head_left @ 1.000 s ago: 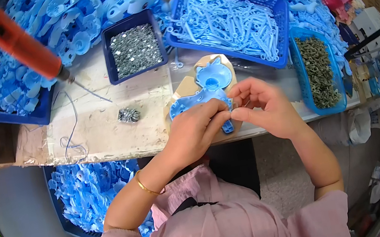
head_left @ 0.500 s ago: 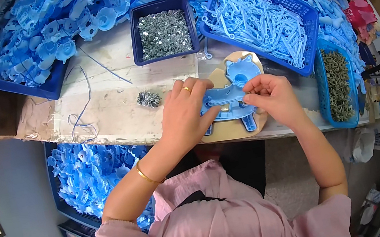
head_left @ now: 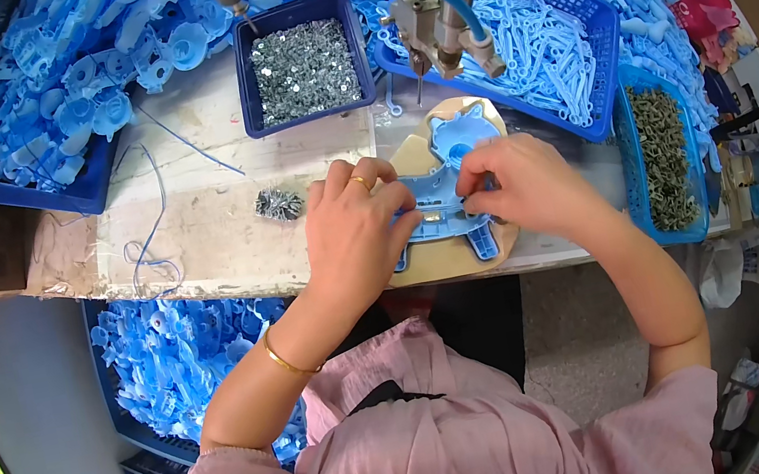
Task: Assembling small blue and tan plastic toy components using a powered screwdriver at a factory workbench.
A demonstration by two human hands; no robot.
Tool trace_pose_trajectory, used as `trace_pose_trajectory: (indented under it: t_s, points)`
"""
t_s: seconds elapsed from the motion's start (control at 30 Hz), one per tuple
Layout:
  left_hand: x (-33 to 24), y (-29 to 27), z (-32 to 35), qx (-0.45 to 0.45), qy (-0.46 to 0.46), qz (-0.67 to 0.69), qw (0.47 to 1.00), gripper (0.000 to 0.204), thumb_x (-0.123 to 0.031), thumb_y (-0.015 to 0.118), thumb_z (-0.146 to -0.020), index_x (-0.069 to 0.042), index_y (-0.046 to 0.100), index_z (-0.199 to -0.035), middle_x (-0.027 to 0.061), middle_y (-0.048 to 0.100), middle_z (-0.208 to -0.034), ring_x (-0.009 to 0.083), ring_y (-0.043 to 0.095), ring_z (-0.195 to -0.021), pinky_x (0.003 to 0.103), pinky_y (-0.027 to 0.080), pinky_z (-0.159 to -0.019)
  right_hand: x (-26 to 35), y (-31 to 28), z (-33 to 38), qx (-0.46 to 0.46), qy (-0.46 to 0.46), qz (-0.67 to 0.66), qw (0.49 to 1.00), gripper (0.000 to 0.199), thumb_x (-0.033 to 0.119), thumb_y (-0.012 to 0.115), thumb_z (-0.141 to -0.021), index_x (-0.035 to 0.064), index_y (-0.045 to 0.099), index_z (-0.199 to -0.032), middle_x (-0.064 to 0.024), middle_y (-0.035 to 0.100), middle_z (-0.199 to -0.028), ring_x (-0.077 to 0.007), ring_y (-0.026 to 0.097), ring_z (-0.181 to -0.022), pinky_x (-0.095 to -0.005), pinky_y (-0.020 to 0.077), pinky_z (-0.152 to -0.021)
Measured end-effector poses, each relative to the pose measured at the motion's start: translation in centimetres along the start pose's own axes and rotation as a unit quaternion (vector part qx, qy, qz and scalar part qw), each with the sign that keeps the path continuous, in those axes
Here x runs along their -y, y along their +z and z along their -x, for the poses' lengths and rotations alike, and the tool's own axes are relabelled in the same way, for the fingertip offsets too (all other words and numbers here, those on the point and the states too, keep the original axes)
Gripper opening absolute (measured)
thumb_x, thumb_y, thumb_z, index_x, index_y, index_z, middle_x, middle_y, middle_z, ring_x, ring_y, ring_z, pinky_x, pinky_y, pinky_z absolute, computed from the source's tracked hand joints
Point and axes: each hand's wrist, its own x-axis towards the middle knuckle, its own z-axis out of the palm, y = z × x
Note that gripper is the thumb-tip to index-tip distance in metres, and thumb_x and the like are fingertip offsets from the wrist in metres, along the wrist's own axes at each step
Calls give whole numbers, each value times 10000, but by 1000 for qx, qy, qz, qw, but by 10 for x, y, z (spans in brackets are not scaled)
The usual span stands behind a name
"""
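On the worn tabletop (head_left: 197, 239), left hand (head_left: 360, 230) and right hand (head_left: 518, 187) both pinch a half-assembled blue plastic animal-shaped toy shell (head_left: 452, 186) on its tan jig, seemingly unscrewed yet.

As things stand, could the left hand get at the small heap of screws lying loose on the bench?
Probably yes. The left hand rests on the blue plastic part, and the loose screw heap lies just beside it on bare bench, nothing between.
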Motion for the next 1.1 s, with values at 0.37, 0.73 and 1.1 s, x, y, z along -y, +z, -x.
trace_pose_trajectory:
  t_s: [0.37,0.73,1.1]
  points:
    - [1,-4,4,-58,-18,31,998,168,-240,755,-775,-128,728,-898,25,620,-1120,273,539,-990,419,433,-838,29,14,-26,-144,-135,79,977,349,70,749,-719,89,645,-1051,-75,587,-873,-258,584,-804,-372,487,-718]
    - [73,-47,5,-132,-65,-45,988,114,-161,661,-868,-64,621,-823,92,614,-814,300,596,-814,401,504,-707,222,-35,-160,-276,-523,-198,782,497,520,586,-971,60,555,-1155,-65,641,-830,-106,626,-742,-256,500,-690]
    - [103,24,-132,37,-251,-139,957,235,-242,696,-796,-150,773,-999,55,704,-1063,248,595,-1093,382,453,-848,93,-74,-128,-268,-231,-126,927,476,211,544,-1024,53,421,-1456,-73,628,-1124,-87,559,-866,-251,461,-855]
